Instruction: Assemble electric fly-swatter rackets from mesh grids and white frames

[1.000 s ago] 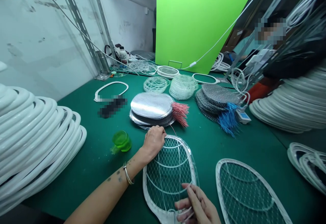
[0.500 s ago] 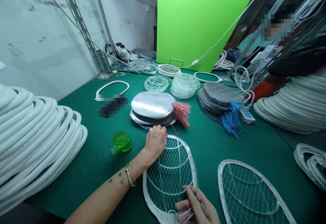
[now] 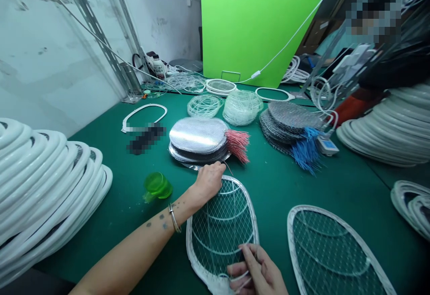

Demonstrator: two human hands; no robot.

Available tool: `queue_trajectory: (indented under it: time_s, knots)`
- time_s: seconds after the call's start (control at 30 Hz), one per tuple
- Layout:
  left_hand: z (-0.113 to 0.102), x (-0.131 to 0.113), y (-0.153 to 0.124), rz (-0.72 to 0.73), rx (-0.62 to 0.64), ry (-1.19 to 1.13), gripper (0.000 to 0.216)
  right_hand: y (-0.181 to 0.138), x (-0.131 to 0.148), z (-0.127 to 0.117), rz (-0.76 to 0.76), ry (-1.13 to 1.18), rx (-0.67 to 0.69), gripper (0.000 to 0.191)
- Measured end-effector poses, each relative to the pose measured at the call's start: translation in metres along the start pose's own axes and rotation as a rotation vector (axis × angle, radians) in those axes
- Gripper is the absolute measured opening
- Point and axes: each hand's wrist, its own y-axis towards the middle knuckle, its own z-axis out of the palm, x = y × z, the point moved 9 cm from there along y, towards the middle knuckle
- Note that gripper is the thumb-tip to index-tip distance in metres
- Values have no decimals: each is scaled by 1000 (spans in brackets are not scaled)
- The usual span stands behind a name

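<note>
A white oval mosquito-racket head with a diamond net and pale curved ribs lies in front of me. My left hand is closed over its far rim, fingertips bent down by the metal mesh stack; what they grip is hidden. A thin reddish wire shows just beyond those fingers. At the near right of the frame, my right hand pinches a thin pale strip, with thumb and forefinger over the net. Silver oval mesh sheets with red wires are stacked beyond the racket head.
Another racket head lies at right. Stacked white frames stand at left and right. A green cup sits left of my arm. Dark meshes with blue wires and coils of pale rings lie behind. A person is at far right.
My left hand has slid slightly right along the far rim, still closed. My right hand keeps its pinch at nearly the same spot. The whole view has shifted a little.
</note>
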Motion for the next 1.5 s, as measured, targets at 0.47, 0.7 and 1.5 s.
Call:
queue_trajectory:
  time_s: [0.47, 0.7, 1.5]
  knots:
    - [-23, 15, -59, 8, -252, -272, 21, -57, -6, -30, -239, -320, -67, 55]
    - [14, -21, -190, 484, -35, -436, 22, -102, 36, 9, -1222, -1044, -62, 15]
    - [32, -39, -211, 767, -174, -91, 24, -99, 36, 24, -1323, -1159, 122, 12]
